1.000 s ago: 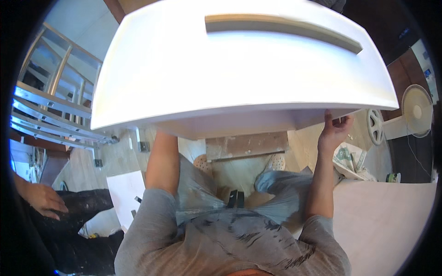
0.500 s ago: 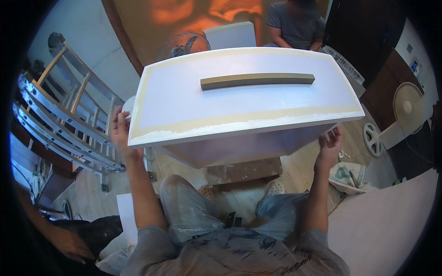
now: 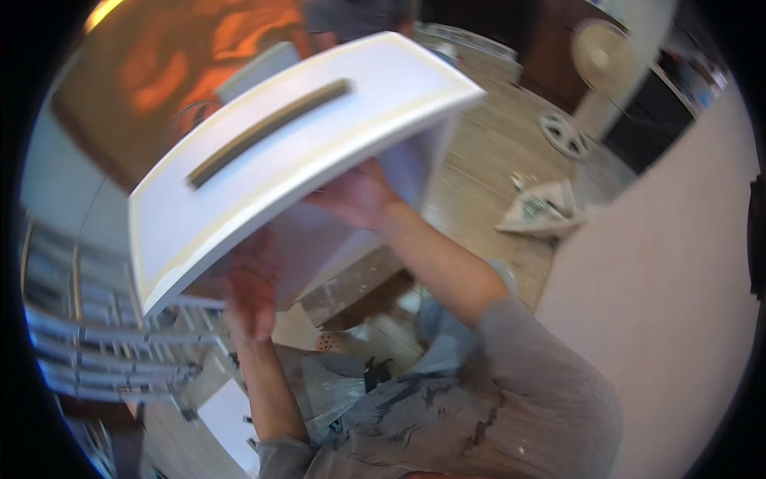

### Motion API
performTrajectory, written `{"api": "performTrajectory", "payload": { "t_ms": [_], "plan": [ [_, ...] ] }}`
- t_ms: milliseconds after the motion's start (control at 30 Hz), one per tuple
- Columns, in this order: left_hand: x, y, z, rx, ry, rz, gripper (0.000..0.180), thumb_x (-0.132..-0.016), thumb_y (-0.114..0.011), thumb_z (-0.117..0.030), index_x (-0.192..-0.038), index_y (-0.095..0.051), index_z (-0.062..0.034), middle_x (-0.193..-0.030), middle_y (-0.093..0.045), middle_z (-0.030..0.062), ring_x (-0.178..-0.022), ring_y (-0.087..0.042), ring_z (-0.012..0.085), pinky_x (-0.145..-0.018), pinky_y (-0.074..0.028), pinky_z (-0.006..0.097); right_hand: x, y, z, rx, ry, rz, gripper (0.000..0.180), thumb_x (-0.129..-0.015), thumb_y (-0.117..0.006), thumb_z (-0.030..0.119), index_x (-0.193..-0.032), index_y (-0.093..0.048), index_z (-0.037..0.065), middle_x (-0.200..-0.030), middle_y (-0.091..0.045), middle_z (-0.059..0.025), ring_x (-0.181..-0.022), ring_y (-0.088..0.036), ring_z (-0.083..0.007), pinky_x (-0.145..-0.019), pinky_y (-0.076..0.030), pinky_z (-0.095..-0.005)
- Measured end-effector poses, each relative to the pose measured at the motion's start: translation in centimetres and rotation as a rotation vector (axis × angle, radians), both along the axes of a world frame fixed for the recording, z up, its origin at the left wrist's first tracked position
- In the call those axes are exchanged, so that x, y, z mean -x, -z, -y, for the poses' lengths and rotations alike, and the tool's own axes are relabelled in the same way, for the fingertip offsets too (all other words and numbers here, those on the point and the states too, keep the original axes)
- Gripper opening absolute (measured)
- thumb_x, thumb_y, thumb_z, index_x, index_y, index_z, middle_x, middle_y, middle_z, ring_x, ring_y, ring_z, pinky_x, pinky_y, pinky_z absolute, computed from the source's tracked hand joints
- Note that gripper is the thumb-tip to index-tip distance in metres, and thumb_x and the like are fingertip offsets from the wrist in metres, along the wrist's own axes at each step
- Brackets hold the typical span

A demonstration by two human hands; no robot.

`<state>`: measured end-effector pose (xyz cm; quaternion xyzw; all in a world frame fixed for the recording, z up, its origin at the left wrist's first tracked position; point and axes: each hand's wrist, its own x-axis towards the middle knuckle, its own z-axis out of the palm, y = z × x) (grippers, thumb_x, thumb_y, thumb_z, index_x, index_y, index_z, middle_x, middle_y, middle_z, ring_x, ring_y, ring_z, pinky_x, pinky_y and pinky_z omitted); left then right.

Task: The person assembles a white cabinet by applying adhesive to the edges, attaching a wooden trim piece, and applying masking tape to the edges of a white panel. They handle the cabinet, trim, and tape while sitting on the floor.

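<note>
A white drawer (image 3: 391,68) sits tilted in front of me, its front panel facing up and bordered with pale yellow strips. Across that panel runs a long bronze-brown bar handle (image 3: 267,134). My right hand (image 3: 359,195) reaches beneath the panel's near edge and grips the drawer from behind the panel. To its left, my left hand (image 3: 251,291) is also under the near edge, against the drawer and somewhat blurred. The panel hides the fingertips of both hands. Below the drawer is a brown block or low stool (image 3: 351,291) with white specks.
Aluminium ladders (image 3: 104,343) stand at the left. A crumpled white sack (image 3: 542,209) lies on the wooden floor at right, near a fan (image 3: 602,52) with a round base (image 3: 562,134). A pale board (image 3: 654,295) fills the right side. Another person (image 3: 359,16) is at the back.
Both hands have left the drawer's outer sides and come inward under its panel. The drawer appears turned, its right end farther away. My view has swung to the right.
</note>
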<state>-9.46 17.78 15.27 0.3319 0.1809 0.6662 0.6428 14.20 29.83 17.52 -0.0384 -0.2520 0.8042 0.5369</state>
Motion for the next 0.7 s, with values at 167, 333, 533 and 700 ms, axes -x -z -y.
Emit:
{"api": "performTrajectory", "payload": {
  "t_ms": [167, 333, 533, 700],
  "plan": [
    [-1.7, -1.9, -6.4, -0.235, 0.147, 0.686, 0.119, -0.069, -0.094, -0.034, -0.159, -0.025, 0.0013, -0.166, -0.028, 0.0218, -0.155, -0.021, 0.0394, -0.131, -0.01, 0.057, 3.0, -3.2, 0.8, -0.197, -0.151, -0.37, 0.093, -0.088, -0.048, 0.081, -0.15, -0.049, 0.011, -0.144, -0.058, -0.0154, -0.128, -0.059, -0.0368, -0.102, -0.051, -0.0585],
    [-0.6, -2.8, -7.8, -0.333, 0.296, 0.86, 0.119, -0.067, -0.094, -0.027, -0.159, -0.026, 0.0023, -0.165, -0.029, 0.0215, -0.154, -0.022, 0.0398, -0.13, -0.009, 0.059, 2.5, -3.4, 0.3, -0.186, -0.168, -0.413, 0.092, -0.089, -0.049, 0.081, -0.15, -0.047, 0.012, -0.142, -0.059, -0.0145, -0.127, -0.061, -0.0332, -0.098, -0.055, -0.0583],
    [-1.0, -5.1, -8.5, -0.366, 0.261, 0.798, 0.124, -0.061, -0.097, -0.022, -0.159, -0.026, 0.0034, -0.166, -0.029, 0.0214, -0.156, -0.02, 0.0385, -0.131, -0.008, 0.059, 1.4, -3.8, -0.4, -0.168, -0.121, -0.433, 0.092, -0.091, -0.048, 0.08, -0.152, -0.044, 0.011, -0.145, -0.057, -0.016, -0.13, -0.059, -0.0347, -0.1, -0.054, -0.06],
    [-2.9, -11.6, -9.3, -0.406, 0.287, 0.595, 0.129, -0.057, -0.099, -0.024, -0.16, -0.025, 0.0025, -0.166, -0.028, 0.023, -0.155, -0.02, 0.0397, -0.13, -0.01, 0.061, -1.3, -7.7, -0.1, -0.281, -0.06, -0.448, 0.1, -0.085, -0.058, 0.078, -0.153, -0.042, 0.006, -0.15, -0.052, -0.0184, -0.132, -0.056, -0.0374, -0.105, -0.049, -0.058]
  ]
}}
